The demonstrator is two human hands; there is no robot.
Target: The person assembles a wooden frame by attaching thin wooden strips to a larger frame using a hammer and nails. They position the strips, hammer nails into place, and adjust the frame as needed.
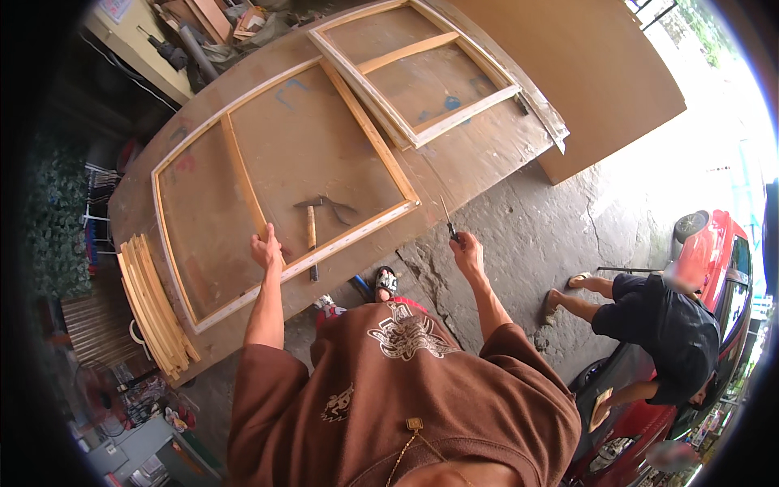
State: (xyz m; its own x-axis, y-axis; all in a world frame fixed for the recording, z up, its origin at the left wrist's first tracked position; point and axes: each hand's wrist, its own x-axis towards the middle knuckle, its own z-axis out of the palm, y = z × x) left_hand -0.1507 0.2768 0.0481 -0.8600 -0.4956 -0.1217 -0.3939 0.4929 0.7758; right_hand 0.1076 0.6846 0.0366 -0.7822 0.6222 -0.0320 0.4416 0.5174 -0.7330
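My right hand (468, 253) is closed around the dark handle of a screwdriver (447, 214), whose thin shaft points away over the table's front edge. My left hand (268, 247) grips a wooden frame (324, 247) where its crossbar meets the near rail. This frame has a white outer edge and lies flat on a large brown work table (454, 174). Inside it rests a hammer (312, 230) with a wooden handle, its lower end reaching past the near rail. A second wooden frame (466, 116) with a crossbar lies farther right, next to the first.
Loose wooden strips (154, 308) lie stacked at the table's left end. A large brown board (600, 89) stands at the far right. On the right, a person in dark clothes (661, 325) bends beside a red car (714, 252). Cracked concrete floor (519, 219) borders the table.
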